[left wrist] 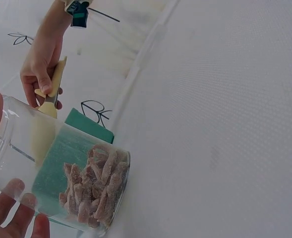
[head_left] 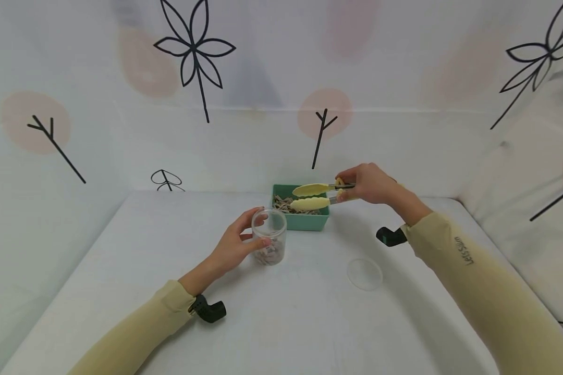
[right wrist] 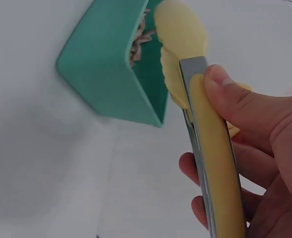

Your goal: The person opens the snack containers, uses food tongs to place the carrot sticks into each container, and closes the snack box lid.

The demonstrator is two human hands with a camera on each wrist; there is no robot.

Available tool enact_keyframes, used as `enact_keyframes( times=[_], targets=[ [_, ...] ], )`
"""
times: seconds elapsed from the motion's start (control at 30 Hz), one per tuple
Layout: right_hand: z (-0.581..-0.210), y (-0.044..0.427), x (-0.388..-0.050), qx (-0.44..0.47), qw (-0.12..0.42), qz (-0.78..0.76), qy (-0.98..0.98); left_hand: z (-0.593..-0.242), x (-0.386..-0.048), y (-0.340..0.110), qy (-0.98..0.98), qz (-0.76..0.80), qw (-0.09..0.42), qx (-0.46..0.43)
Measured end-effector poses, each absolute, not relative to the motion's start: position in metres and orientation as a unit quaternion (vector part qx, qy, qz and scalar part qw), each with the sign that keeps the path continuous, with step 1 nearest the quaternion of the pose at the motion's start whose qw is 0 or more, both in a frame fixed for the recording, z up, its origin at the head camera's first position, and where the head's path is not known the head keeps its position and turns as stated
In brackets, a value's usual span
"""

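Note:
My left hand grips a clear jar round its side. The jar stands without a lid on the table, and pale brown dusty strips lie in its lower part. In my right hand is a pair of yellow tongs with metal arms. Their two heads are spread apart over a green rectangular box, just behind the jar. More of the same strips lie inside the box. Nothing shows between the tong heads. In the right wrist view, thumb and fingers hold the tongs' handle.
A clear round lid lies flat on the white table, right of the jar. Behind the box rises a white backdrop with plant drawings. Dark wrist cameras sit at both sleeves.

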State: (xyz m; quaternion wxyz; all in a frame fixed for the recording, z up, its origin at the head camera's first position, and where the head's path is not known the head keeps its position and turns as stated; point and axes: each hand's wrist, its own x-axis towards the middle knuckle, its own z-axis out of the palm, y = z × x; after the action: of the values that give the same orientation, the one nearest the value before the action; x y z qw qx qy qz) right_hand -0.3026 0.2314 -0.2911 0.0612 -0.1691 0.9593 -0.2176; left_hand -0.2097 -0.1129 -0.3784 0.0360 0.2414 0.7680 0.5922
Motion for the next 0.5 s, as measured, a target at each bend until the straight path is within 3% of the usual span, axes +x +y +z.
enact_keyframes(
  times=[0.23, 0.5],
  targets=[
    [-0.305, 0.229, -0.310, -0.181, 0.062, -0.204, 0.960, -0.401, -0.225, -0.115, 0.765, 0.596, 0.032, 0.240],
    [-0.309, 0.208, -0.312, -0.193, 0.085, -0.142, 0.967, -0.404, -0.225, -0.116, 0.765, 0.596, 0.025, 0.243]
  ],
)
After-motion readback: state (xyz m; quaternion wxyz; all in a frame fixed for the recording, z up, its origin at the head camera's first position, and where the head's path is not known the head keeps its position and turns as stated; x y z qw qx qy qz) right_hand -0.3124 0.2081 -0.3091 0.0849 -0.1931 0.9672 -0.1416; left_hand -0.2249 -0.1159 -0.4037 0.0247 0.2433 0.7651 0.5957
